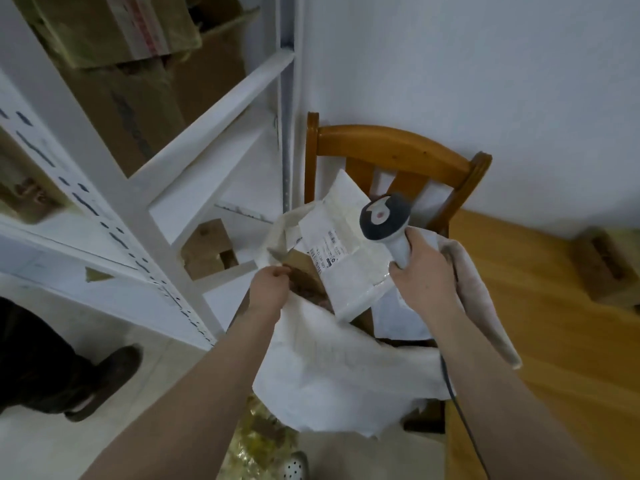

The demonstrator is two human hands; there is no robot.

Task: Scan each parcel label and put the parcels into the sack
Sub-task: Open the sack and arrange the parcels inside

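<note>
White woven sack (pixel 329 368) drapes over the wooden chair (pixel 398 147) seat. Your left hand (pixel 272 285) pinches its rim left of the seat. Your right hand (pixel 422 268) grips the barcode scanner (pixel 384 220) handle in front of the chair back. White labelled parcel (pixel 353 271) stands in the sack mouth, half out.

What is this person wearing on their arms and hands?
Nothing that shows. The left hand and right hand are bare, without gloves or visible rings, and neither wrist has a watch or band. The left arm and right arm show no sleeve up to the picture's edge.
</note>
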